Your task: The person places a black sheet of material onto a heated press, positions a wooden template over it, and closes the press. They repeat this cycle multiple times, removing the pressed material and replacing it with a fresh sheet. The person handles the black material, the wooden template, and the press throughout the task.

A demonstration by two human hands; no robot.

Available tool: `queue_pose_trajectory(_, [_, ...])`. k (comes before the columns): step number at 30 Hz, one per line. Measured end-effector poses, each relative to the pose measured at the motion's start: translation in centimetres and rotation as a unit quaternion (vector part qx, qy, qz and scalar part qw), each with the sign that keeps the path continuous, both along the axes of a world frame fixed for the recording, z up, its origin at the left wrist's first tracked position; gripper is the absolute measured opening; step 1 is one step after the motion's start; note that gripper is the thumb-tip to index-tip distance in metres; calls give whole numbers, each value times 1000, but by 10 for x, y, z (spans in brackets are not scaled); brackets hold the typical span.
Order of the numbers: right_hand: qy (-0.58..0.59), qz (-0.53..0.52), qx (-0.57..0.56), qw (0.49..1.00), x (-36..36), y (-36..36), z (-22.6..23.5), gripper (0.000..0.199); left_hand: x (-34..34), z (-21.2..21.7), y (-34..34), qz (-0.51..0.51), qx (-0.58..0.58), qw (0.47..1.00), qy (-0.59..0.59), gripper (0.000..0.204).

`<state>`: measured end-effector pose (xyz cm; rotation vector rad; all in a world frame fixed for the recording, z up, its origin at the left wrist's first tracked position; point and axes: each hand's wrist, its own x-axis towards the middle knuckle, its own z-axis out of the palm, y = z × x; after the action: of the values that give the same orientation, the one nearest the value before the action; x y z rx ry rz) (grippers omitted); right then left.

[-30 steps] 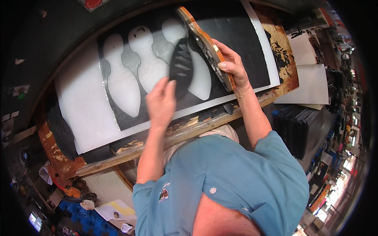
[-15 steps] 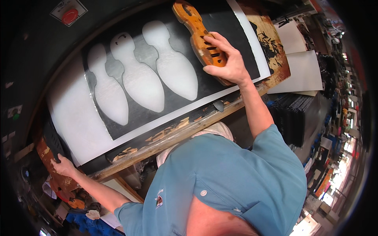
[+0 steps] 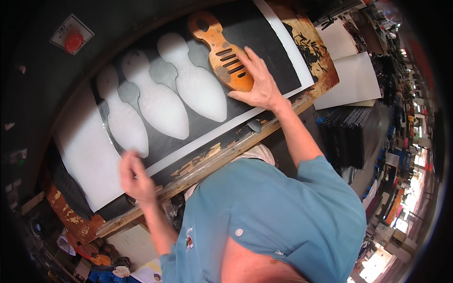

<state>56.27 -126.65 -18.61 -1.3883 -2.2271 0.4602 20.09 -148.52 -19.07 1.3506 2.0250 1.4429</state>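
A black sheet lies on a larger white board. Three bowling-pin-shaped openings in the black sheet show white beneath, the rightmost opening being nearest the die. To its right an orange cutting die, with slots and a round hole, rests flat on the black sheet. My right hand grips the die's near end, thumb on the left side and fingers along the right. My left hand is above the board's front edge, near the leftmost opening. Motion smears its fingers.
A black slotted piece lies at the table's left end. Scraps lie along the wooden front rail and on the worn board at right. Stacked black sheets stand right of the table; a red button is at upper left.
My left hand has left the black slotted piece and moved right over the front edge. The orange die has shifted left and turned flat onto the sheet under my right hand.
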Motion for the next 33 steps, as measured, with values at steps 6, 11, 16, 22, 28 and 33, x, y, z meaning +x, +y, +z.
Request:
queue_pose_trajectory(6, [79, 6, 69, 995, -1, -8, -19, 96, 116, -27, -25, -184, 75, 975, 94, 15])
queue_pose_trajectory(11, [179, 52, 52, 981, 14, 1, -9, 74, 113, -48, -26, -161, 101, 955, 228, 14])
queue_pose_trajectory(16, [329, -49, 194, 923, 35, 14, 55, 15, 106, -50, -34, -118, 96, 961, 230, 10])
queue_pose_trajectory(22, [257, -8, 283, 924, 59, 20, 76, 19, 101, -56, -26, -62, 69, 964, 251, 12])
queue_pose_trajectory(28, [306, -107, 45, 945, 85, -78, -35, 14, 96, -56, -14, -15, 43, 963, 266, 25])
queue_pose_trajectory(33, [112, -49, 282, 952, 72, -85, -71, 11, 93, -52, -4, -14, 31, 960, 278, 28])
